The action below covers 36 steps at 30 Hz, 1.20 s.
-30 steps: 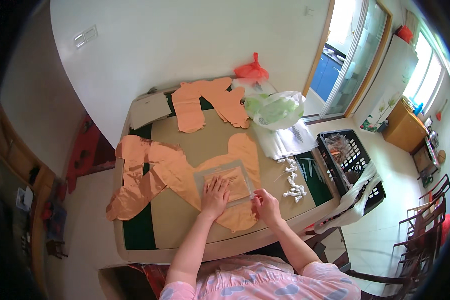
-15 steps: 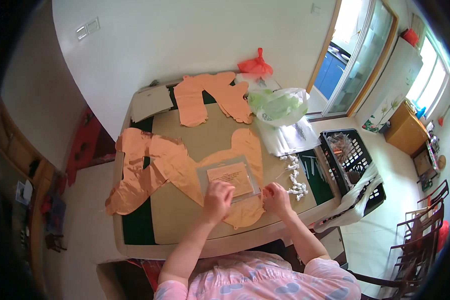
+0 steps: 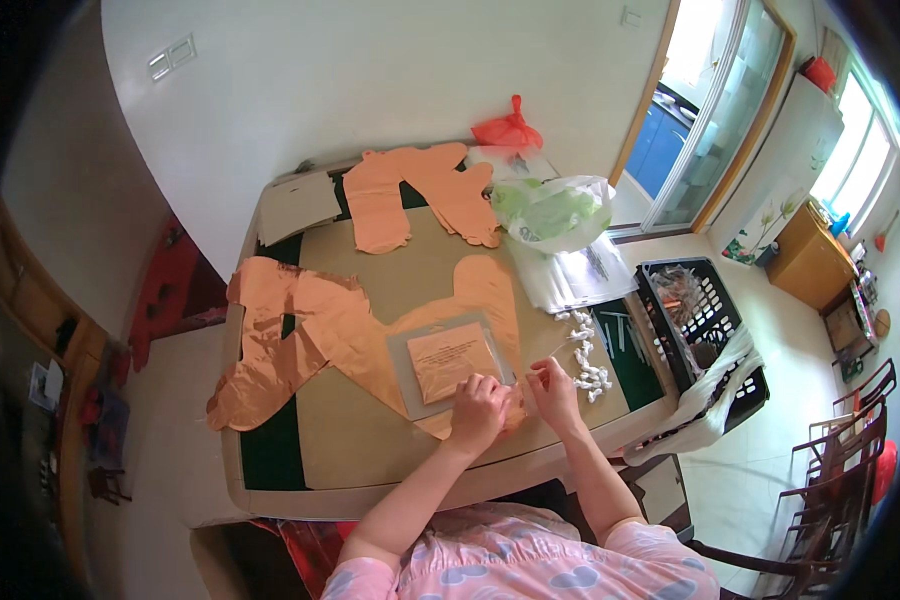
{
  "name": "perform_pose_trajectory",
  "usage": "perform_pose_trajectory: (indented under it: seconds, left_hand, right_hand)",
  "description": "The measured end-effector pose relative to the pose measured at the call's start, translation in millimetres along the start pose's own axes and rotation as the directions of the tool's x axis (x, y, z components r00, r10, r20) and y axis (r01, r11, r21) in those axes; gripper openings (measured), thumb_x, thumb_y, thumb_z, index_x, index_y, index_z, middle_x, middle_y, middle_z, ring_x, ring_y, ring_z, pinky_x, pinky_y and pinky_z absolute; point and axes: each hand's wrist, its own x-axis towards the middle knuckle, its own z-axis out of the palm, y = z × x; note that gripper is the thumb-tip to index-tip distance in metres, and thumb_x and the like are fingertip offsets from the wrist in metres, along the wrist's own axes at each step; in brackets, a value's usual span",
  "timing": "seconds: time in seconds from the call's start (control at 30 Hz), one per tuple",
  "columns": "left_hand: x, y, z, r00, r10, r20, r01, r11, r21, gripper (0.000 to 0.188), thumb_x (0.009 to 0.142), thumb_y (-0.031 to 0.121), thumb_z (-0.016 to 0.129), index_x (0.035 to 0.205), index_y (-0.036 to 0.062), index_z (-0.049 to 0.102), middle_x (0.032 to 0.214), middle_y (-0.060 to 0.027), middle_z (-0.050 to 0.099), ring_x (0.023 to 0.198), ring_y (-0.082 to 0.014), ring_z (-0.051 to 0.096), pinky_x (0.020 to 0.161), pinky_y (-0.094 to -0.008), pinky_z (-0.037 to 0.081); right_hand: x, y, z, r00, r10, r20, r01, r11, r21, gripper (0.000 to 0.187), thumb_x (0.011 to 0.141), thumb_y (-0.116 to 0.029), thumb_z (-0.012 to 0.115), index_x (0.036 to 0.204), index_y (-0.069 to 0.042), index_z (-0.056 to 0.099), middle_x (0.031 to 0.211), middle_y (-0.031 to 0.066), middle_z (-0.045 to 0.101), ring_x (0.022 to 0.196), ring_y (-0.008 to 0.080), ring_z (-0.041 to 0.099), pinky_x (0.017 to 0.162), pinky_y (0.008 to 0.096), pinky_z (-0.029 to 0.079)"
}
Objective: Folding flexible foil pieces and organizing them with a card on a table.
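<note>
Near the surface's (image 3: 370, 470) front edge, left hand (image 3: 478, 412) presses flat the clear-sleeved orange sheet (image 3: 454, 360); right hand (image 3: 553, 390) pinches its corner, other orange cut-outs (image 3: 300, 330) lying unsleeved.

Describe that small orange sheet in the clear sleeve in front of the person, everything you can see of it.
The small orange sheet is a squarish, thin piece, paper-like, with faint dark print too small to read. It lies flat and slightly turned inside a clear plastic sleeve, on top of a larger orange cutout on the table. The left hand rests on its near corner; the right hand sits just beside the sleeve's edge.
</note>
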Motion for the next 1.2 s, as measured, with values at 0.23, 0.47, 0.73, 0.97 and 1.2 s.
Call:
perform_pose_trajectory:
  seconds: [0.23, 0.47, 0.73, 0.97, 1.2]
  left_hand:
    - [-12.2, -6.8, 5.1, 0.988, 0.082, 0.134, -0.117, 0.953, 0.281, 0.011, 0.074, 0.015, 0.069, 0.077, 0.0084, 0.061, 0.081, -0.0061, 0.057, 0.084, -0.0229, 0.057, 0.073, -0.0365, 0.048]
    - [-11.0, -4.5, -3.8, 0.999, 0.022, 0.03, -0.024, 0.995, 0.094, 0.009, 0.075, 0.011, 0.068, 0.075, 0.0069, 0.06, 0.078, -0.0069, 0.057, 0.079, -0.0249, 0.058, 0.07, -0.038, 0.05]
    - [-2.4, 1.3, -6.8, 0.999, 0.025, 0.039, -0.025, 0.999, -0.021, 0.008, 0.073, 0.013, 0.071, 0.077, 0.0082, 0.066, 0.08, -0.0049, 0.059, 0.082, -0.0232, 0.057, 0.072, -0.0366, 0.049]
    - [-2.4, 3.3, -4.6, 0.982, 0.155, 0.105, -0.17, 0.973, 0.155, 0.007, 0.072, 0.014, 0.063, 0.073, 0.0078, 0.062, 0.077, -0.0052, 0.057, 0.082, -0.0228, 0.056, 0.074, -0.0363, 0.047]
    - [-5.3, 5.0, 6.4, 0.968, 0.235, 0.09, -0.25, 0.935, 0.251, 0.008, 0.074, 0.015, 0.06, 0.072, 0.0081, 0.061, 0.077, -0.005, 0.057, 0.083, -0.0215, 0.056, 0.073, -0.0359, 0.045]
  right_hand:
    - [5.1, 19.1, -2.6, 0.989, -0.144, 0.028, 0.146, 0.987, -0.073, 0.013, 0.085, -0.014, 0.067, 0.088, -0.002, 0.066, 0.07, 0.01, 0.066, 0.063, 0.0168, 0.063, 0.06, 0.0293, 0.049]
    - [6.5, 8.9, 8.7, 0.954, 0.058, 0.293, -0.044, 0.998, -0.053, 0.02, 0.085, -0.016, 0.069, 0.085, 0.004, 0.064, 0.068, 0.0081, 0.067, 0.055, 0.012, 0.061, 0.053, 0.0286, 0.051]
    - [-6.0, 11.1, 17.4, 0.899, 0.242, 0.365, -0.371, 0.864, 0.34, 0.015, 0.088, -0.01, 0.065, 0.081, 0.001, 0.06, 0.068, 0.005, 0.064, 0.057, 0.0103, 0.06, 0.049, 0.0226, 0.048]
    - [-11.9, 13.1, 25.6, 0.918, 0.266, 0.296, -0.359, 0.873, 0.33, 0.016, 0.083, -0.011, 0.07, 0.079, 0.003, 0.064, 0.066, 0.0056, 0.065, 0.058, 0.0088, 0.059, 0.05, 0.0256, 0.048]
    - [-13.8, 23.0, 28.7, 0.956, 0.22, 0.194, -0.261, 0.94, 0.221, 0.014, 0.081, -0.01, 0.07, 0.078, 0.003, 0.065, 0.065, 0.0058, 0.065, 0.06, 0.0093, 0.059, 0.053, 0.0275, 0.048]
